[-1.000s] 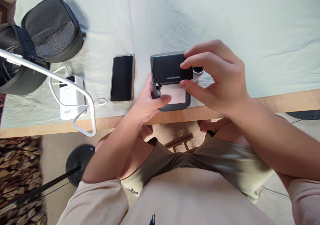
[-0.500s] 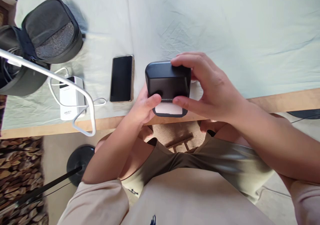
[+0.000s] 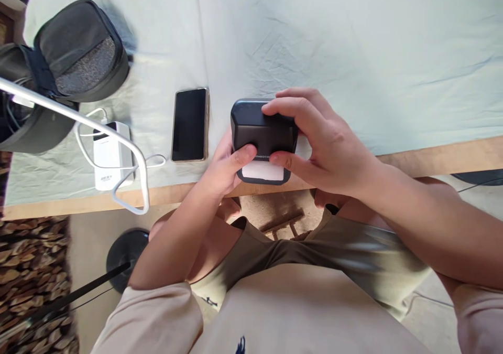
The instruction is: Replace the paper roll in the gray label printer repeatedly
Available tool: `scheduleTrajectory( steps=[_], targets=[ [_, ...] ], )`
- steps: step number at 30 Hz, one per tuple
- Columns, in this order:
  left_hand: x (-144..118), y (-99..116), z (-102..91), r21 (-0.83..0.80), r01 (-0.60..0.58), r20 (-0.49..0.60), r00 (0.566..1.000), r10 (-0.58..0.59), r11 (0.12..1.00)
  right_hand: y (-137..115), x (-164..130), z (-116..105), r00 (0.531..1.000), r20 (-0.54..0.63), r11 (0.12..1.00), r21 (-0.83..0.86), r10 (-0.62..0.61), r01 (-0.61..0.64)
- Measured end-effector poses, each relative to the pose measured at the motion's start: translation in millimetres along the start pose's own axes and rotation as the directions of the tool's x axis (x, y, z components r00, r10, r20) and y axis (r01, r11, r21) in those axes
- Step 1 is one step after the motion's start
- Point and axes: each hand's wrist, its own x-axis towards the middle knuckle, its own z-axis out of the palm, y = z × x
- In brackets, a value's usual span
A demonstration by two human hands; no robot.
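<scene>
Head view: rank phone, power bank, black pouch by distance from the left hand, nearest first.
1. Phone: on the cloth just beside the left hand, which grips the label printer.
2. Power bank: farther out on that side, near the table edge, cable attached.
3. Black pouch: farthest, at the far corner.
</scene>
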Motion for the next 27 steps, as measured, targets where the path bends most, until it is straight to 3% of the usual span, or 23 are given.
scheduleTrajectory(
  steps=[4,7,10,14,19,23,27],
  targets=[
    [4.3,2.1,9.0,-0.086,0.029,0.005,1.0,-0.029,0.996,9.5,0.6,-1.7,0.996,-0.056,0.997,-0.045,-0.065,0.062],
    [8.5,6.3,17.3,-0.15,0.079,-0.118,0.988,-0.098,0.986,16.5,1.0,-3.8,0.981,-0.139,0.981,-0.16,-0.136,0.113],
    [11.2,10.5,21.3,-0.214,0.086,-0.203,0.97,-0.13,0.973,17.7,1.7,-5.1,0.965,-0.153,0.968,-0.166,-0.212,0.186],
    [13.2,13.0,20.0,-0.293,0.078,-0.172,0.976,-0.133,0.953,14.7,2.3,-4.3,0.962,-0.135,0.963,-0.159,-0.238,0.216],
    [16.2,12.8,14.3,-0.238,0.107,-0.199,0.968,-0.156,0.965,10.0,2.3,-3.8,0.966,-0.154,0.973,-0.132,-0.209,0.189],
    [17.5,9.4,8.9,-0.223,0.131,-0.123,0.979,-0.162,0.966,8.0,3.5,-6.4,0.963,-0.198,0.98,-0.116,-0.181,0.16],
    [14.8,7.0,6.3,-0.242,0.111,-0.003,0.993,-0.115,0.964,5.8,4.3,-10.7,0.928,-0.333,0.983,-0.137,-0.165,0.125]
  ],
)
